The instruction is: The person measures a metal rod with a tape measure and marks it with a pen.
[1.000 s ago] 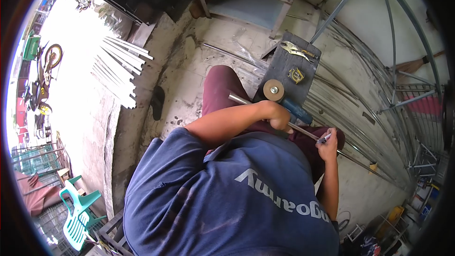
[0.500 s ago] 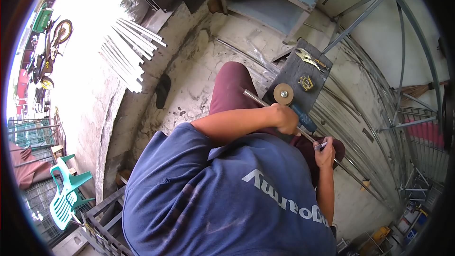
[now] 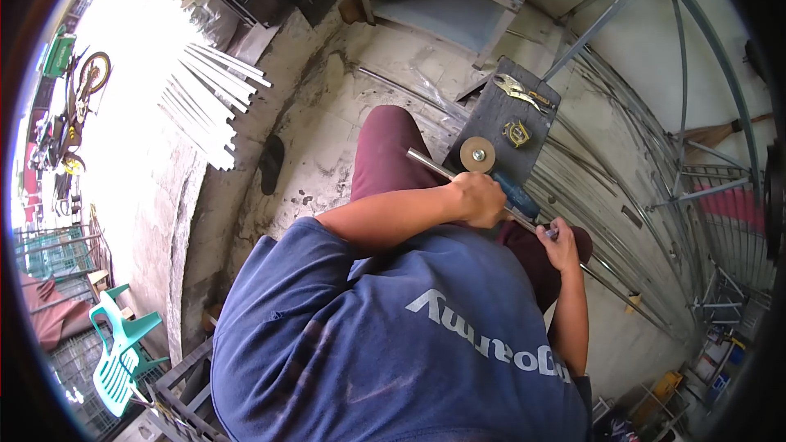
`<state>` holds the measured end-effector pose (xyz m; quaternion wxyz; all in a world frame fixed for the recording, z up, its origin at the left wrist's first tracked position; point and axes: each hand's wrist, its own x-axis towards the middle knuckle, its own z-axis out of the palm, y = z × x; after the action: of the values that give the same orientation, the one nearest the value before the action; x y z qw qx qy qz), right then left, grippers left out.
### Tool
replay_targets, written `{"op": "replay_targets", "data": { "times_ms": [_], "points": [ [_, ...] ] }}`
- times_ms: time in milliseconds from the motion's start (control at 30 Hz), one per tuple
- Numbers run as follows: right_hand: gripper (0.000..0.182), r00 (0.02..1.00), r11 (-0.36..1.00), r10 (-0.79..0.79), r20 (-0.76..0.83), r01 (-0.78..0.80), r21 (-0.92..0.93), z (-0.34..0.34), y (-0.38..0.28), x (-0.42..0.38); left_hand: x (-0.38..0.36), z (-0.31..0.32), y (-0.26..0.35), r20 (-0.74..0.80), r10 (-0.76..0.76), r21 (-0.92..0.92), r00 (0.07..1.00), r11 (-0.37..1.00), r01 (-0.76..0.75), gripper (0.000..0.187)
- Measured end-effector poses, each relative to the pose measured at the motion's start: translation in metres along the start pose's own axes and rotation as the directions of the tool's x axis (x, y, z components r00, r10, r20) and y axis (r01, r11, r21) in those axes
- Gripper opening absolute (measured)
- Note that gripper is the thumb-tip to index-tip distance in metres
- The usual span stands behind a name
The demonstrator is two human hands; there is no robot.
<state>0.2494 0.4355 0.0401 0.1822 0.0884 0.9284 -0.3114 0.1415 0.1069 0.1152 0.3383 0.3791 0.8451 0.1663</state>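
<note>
My left hand [image 3: 479,198] is wrapped round a thin shiny metal tube [image 3: 430,164], which lies slantwise over my lap. Farther along the tube, near my right knee, my right hand [image 3: 561,244] is closed, with a small greyish thing [image 3: 552,234] showing at its fingertips; I cannot make out its kind. Just beyond my left hand sits a blue angle grinder [image 3: 517,198] with a tan cutting disc [image 3: 477,155]. It rests at the near end of a low dark bench [image 3: 483,115]. On that bench lie locking pliers [image 3: 517,92] and a yellow-black tape measure [image 3: 517,133].
Long metal tubes [image 3: 585,196] lie on the floor to the right, below a grey metal frame [image 3: 684,74]. A workbench [image 3: 438,12] stands ahead. White tubes [image 3: 209,94] are stacked at left, with a green plastic chair [image 3: 123,344] nearer me.
The whole view has shifted slightly. My right hand has turned a little at the tube, and the greyish thing shows less. My left hand keeps its hold on the tube.
</note>
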Motion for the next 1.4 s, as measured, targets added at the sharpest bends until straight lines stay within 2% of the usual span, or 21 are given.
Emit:
{"op": "replay_targets", "data": {
  "times_ms": [133, 200, 267, 300, 333, 400, 433, 500, 533, 600, 633, 733, 767, 833, 867, 900, 933, 967, 1133, 1333, 1400],
  "points": [
    [0.059, 0.987, 0.986, -0.056, -0.148, 0.078, 0.148, 0.001, -0.005, -0.027, -0.010, 0.019, -0.012, -0.109, 0.199, 0.236, 0.974, 0.957, -0.170, 0.045],
    [0.063, 0.972, 0.989, -0.088, -0.220, 0.112, 0.100, -0.006, -0.013, -0.044, -0.027, 0.024, -0.026, -0.242, 0.216, 0.360, 0.946, 0.925, -0.119, 0.030],
    [0.065, 0.968, 0.990, -0.038, -0.250, 0.070, 0.123, -0.010, 0.000, -0.057, -0.054, 0.015, -0.063, -0.294, 0.111, 0.369, 0.949, 0.929, 0.006, 0.021],
    [0.063, 0.950, 0.975, -0.072, -0.304, 0.131, 0.179, -0.010, 0.008, -0.063, -0.078, 0.008, -0.086, -0.491, 0.191, 0.390, 0.850, 0.921, 0.018, 0.020],
    [0.060, 0.937, 0.976, -0.097, -0.336, 0.156, 0.154, -0.018, 0.013, -0.069, -0.106, -0.014, -0.088, -0.515, 0.002, 0.343, 0.857, 0.917, 0.204, 0.019],
    [0.066, 0.954, 0.991, -0.051, -0.297, 0.086, 0.107, -0.037, 0.035, -0.075, -0.153, -0.023, -0.171, -0.629, 0.009, 0.402, 0.778, 0.860, 0.315, 0.013],
    [0.069, 0.944, 0.994, -0.019, -0.330, 0.053, 0.096, -0.052, 0.040, -0.082, -0.185, -0.035, -0.226, -0.665, 0.079, 0.489, 0.743, 0.797, 0.353, 0.032],
    [0.071, 0.948, 0.975, 0.218, -0.234, -0.202, 0.090, -0.079, 0.042, -0.096, -0.244, -0.069, -0.294, -0.766, -0.053, 0.475, 0.641, 0.625, 0.619, 0.018],
    [0.070, 0.951, 0.972, 0.175, -0.255, -0.127, 0.196, -0.072, 0.052, -0.097, -0.261, -0.081, -0.295, -0.837, 0.121, 0.470, 0.534, 0.659, 0.587, 0.029],
    [0.068, 0.952, 0.923, 0.055, -0.301, 0.067, 0.379, -0.048, 0.066, -0.079, -0.301, -0.095, -0.317, -0.828, -0.163, 0.353, 0.537, 0.592, 0.725, 0.032],
    [0.066, 0.949, 0.963, 0.019, -0.314, 0.066, 0.259, -0.035, 0.051, -0.069, -0.314, -0.091, -0.326, -0.815, -0.208, 0.346, 0.541, 0.575, 0.741, 0.035],
    [0.065, 0.963, 0.988, 0.116, -0.242, -0.088, 0.126, 0.005, -0.024, -0.059, -0.298, -0.066, -0.342, -0.774, -0.144, 0.381, 0.617, 0.672, 0.635, 0.038],
    [0.063, 0.972, 0.981, 0.111, -0.208, -0.075, 0.177, 0.008, -0.048, -0.060, -0.267, -0.055, -0.321, -0.761, 0.293, 0.586, 0.579, 0.694, 0.418, 0.032],
    [0.056, 0.984, 0.966, 0.008, -0.175, 0.037, 0.254, 0.037, -0.076, -0.051, -0.220, -0.019, -0.259, -0.673, -0.143, 0.308, 0.725, 0.838, 0.451, 0.030],
    [0.052, 0.992, 0.952, -0.079, -0.101, 0.105, 0.288, 0.040, -0.091, -0.048, -0.187, -0.007, -0.189, -0.694, -0.216, 0.212, 0.687, 0.850, 0.482, 0.030],
    [0.050, 0.976, 0.922, -0.196, -0.100, 0.218, 0.321, 0.050, -0.098, -0.043, -0.162, 0.001, -0.146, -0.700, 0.005, 0.381, 0.714, 0.849, 0.367, 0.030],
    [0.048, 0.940, 0.870, -0.323, -0.109, 0.341, 0.356, 0.057, -0.103, -0.035, -0.150, 0.020, -0.150, -0.596, -0.009, 0.420, 0.803, 0.848, 0.322, 0.031],
    [0.047, 0.927, 0.862, -0.364, -0.093, 0.373, 0.343, 0.058, -0.110, -0.028, -0.132, 0.010, -0.110, -0.609, 0.166, 0.497, 0.776, 0.842, 0.210, 0.032],
    [0.046, 0.956, 0.873, -0.295, -0.008, 0.273, 0.405, 0.013, -0.096, -0.027, -0.142, -0.021, -0.126, -0.622, 0.310, 0.634, 0.719, 0.738, 0.231, 0.038],
    [0.048, 0.996, 0.974, -0.001, -0.088, 0.021, 0.227, -0.048, -0.029, -0.049, -0.177, -0.079, -0.176, -0.806, 0.030, 0.431, 0.591, 0.714, 0.552, 0.030],
    [0.034, 0.966, 0.959, -0.096, -0.240, 0.154, 0.238, -0.034, -0.013, -0.051, -0.187, -0.085, -0.187, -0.810, -0.099, 0.352, 0.577, 0.705, 0.615, 0.033]
  ]
}}
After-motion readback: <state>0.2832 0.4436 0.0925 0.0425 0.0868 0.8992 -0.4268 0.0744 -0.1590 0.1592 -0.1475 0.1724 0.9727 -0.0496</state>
